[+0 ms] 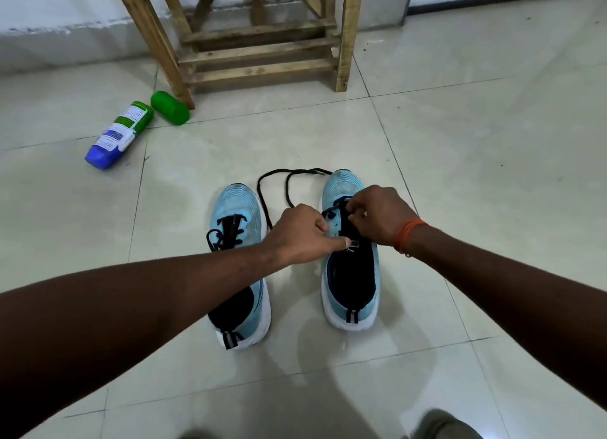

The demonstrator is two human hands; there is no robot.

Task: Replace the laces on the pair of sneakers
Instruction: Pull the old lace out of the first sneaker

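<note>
Two light blue sneakers with white soles stand side by side on the tiled floor, toes pointing away. The left sneaker (238, 228) has a black lace threaded through its eyelets. Over the right sneaker (351, 274) both hands work at the lacing area. My left hand (300, 236) has its fingers curled at the shoe's left eyelet edge, thumb pressing on the tongue. My right hand (377, 217) pinches the black lace (272, 189) at the eyelets. The lace's free length loops out over the floor between the two toes.
A wooden stool frame (259, 44) stands at the back against a white wall. A blue-and-green bottle (118, 136) lies on the floor at the left, with its green cap (170, 107) beside it. Part of a knee (443, 425) shows at the bottom.
</note>
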